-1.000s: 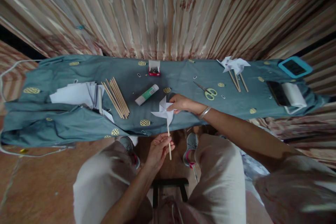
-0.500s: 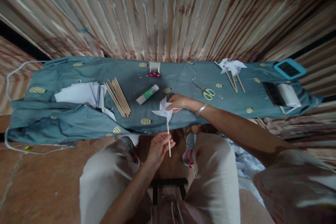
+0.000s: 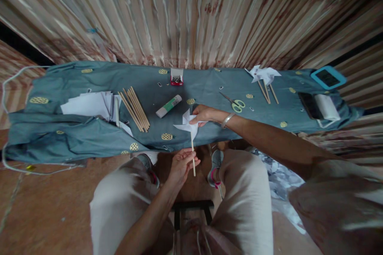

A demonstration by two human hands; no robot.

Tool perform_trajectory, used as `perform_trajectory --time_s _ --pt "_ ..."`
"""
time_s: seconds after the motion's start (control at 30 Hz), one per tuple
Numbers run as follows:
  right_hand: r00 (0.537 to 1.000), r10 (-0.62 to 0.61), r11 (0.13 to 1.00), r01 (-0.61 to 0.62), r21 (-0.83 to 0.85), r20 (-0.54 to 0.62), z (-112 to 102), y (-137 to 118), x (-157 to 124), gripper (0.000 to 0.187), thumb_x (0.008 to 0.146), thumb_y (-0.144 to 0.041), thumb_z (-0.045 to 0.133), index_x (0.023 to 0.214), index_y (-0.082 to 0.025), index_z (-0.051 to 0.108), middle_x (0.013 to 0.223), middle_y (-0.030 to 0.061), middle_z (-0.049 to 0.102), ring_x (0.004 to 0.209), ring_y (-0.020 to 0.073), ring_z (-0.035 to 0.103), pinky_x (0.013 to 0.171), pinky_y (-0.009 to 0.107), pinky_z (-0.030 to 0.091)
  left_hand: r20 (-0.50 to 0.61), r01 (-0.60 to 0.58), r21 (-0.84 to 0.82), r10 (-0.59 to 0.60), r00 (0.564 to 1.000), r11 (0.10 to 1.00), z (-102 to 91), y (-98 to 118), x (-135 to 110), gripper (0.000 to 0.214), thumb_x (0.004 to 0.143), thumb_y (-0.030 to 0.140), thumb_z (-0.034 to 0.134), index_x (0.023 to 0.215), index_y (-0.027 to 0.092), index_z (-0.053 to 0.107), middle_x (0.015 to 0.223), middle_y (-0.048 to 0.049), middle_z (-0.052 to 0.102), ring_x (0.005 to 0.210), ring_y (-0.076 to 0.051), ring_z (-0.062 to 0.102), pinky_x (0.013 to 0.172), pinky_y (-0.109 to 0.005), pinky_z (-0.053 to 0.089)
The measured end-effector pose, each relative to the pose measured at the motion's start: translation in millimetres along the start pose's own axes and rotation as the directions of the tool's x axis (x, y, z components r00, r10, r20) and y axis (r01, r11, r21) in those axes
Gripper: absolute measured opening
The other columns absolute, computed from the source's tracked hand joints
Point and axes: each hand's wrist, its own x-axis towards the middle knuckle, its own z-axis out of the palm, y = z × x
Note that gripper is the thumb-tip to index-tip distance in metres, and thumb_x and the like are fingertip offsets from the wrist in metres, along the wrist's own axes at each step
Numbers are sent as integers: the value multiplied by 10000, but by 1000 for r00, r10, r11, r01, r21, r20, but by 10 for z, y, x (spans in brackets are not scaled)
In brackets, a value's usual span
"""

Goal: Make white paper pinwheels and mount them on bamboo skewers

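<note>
change: I see little shift since a second ago, left hand [image 3: 182,165] creeps slightly up the stick [image 3: 193,155] | left: fingertips pinch the stick below the table [image 3: 209,87] edge | right hand [image 3: 202,114]: pinches the paper pinwheel [image 3: 186,126] atop the stick, near the glue stick [image 3: 169,106] | meaning: pinwheel remains held by both hands, not set down

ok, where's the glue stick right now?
Head view: the glue stick lies on the blue cloth just left of centre, between the bundle of wooden sticks and the paper pinwheel that the right hand pinches.
</note>
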Motion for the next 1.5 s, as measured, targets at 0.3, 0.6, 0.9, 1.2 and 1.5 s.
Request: perform_trajectory --time_s 0.3,0.6,0.9,1.2,1.5 --pt "1000 8 1000 -8 7 -5 8 29 40 161 702 -180 803 700 -110 657 533 -19 616 520 95 593 657 242 582 11 -7 22 6 1000 1000 8 -6 10 457 385 328 928 705 142 658 579 40 614 534 -86 591 617 -262 569" --pt "1000 17 1000 -17 13 16 6 23 61 226 642 -191 853 681 -106 647 556 -12 630 493 82 584 600 224 565 0 1 -4 -1 1000 1000 28 15 4 462 356 315 932 682 142 655 538 47 598 519 -84 588 576 -233 553" --pt "999 -18 999 16 31 36 -2 89 140 253 620 -221 866 723 -112 663 546 -18 634 504 81 595 583 200 560 -13 0 21 0 1000 1000 -31 44 4 465 369 305 929 714 139 665 565 35 629 500 -87 597 516 -201 521" --pt "993 -111 981 115 159 -29 -15 201 82 240 596 -284 876 620 -144 682 568 9 665 536 116 613 523 207 529 -23 0 0 0 1000 1000 -46 70 -53 502 343 306 946 719 133 663 581 26 642 522 -84 606 538 -192 529" --pt "921 -168 639 372 673 -351 5 487 -258 338 609 -455 845 768 -188 711 721 0 726 596 103 665 548 182 548 11 -77 67 76 997 995 134 242 -85 477 364 328 952 705 130 683 607 26 648 562 -73 599 559 -185 548"
